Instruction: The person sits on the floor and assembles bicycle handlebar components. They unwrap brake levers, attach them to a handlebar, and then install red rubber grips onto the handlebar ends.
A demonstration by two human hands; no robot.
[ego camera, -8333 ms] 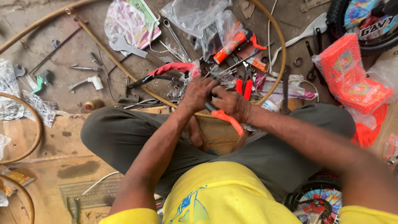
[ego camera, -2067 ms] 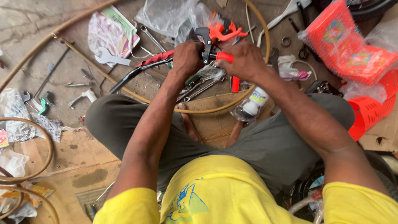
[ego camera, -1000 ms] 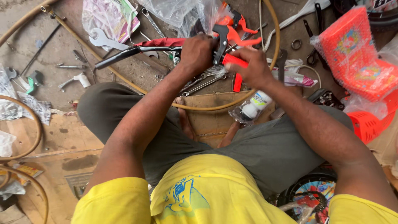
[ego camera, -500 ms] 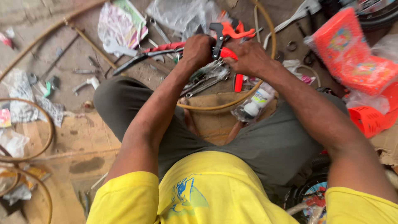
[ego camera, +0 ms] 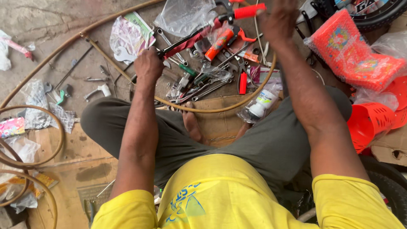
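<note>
A long handlebar (ego camera: 199, 34) with a red grip end (ego camera: 249, 10) is held up over the floor. The left hand (ego camera: 148, 65) is closed around its dark end. The right hand (ego camera: 277, 19) holds the red end. Below lie wrenches (ego camera: 207, 87), a small white bottle (ego camera: 262, 101) in a clear bag, and orange baskets (ego camera: 373, 118).

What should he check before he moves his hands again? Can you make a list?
1. Left hand closed on the dark end of the long bar: ok.
2. Right hand on the red grip: ok, though its fingers are partly out of view.
3. Bar lifted off the pile of wrenches: cannot tell.
4. White bottle upright: not ok, it lies tilted.
5. Bare foot apart from the tools: ok.
</note>
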